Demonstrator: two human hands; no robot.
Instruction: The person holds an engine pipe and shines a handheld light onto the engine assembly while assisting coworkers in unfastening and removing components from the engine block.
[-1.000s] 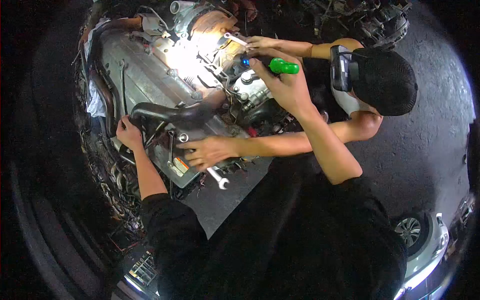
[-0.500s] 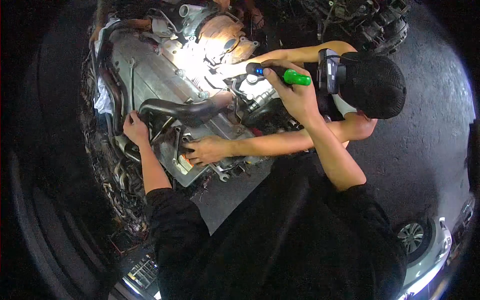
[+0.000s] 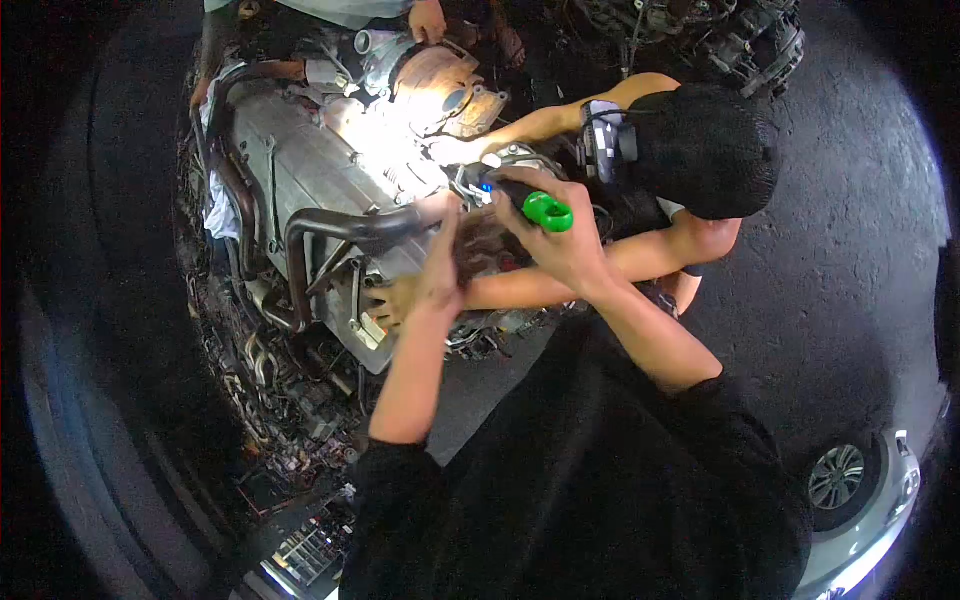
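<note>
My right hand (image 3: 565, 235) is closed around a black flashlight (image 3: 510, 190) with small blue lights and a green end (image 3: 548, 212). Its beam falls brightly on the engine (image 3: 300, 150) ahead and to the left. Smeared by motion, my left hand (image 3: 440, 265) is over the engine, near the end of a bent dark metal pipe (image 3: 345, 228); its fingers cannot be made out clearly. Below it, a co-worker's spread hand (image 3: 393, 298) rests on the engine by a wrench (image 3: 357, 285). That person's other hand (image 3: 450, 150) is in the lit area, partly lost in glare.
The co-worker in a black knit cap (image 3: 710, 150) leans in from the right, one arm crossing beneath my right hand. Another person's hand (image 3: 427, 20) is at the top edge. A second wrench (image 3: 272, 190) lies on the engine cover. Tangled parts (image 3: 270, 380) surround it; a car wheel (image 3: 836, 477) is lower right.
My left hand has left the bent pipe's left side and moved right. My right hand has brought the flashlight lower and left. Another person's hand has appeared at the top.
</note>
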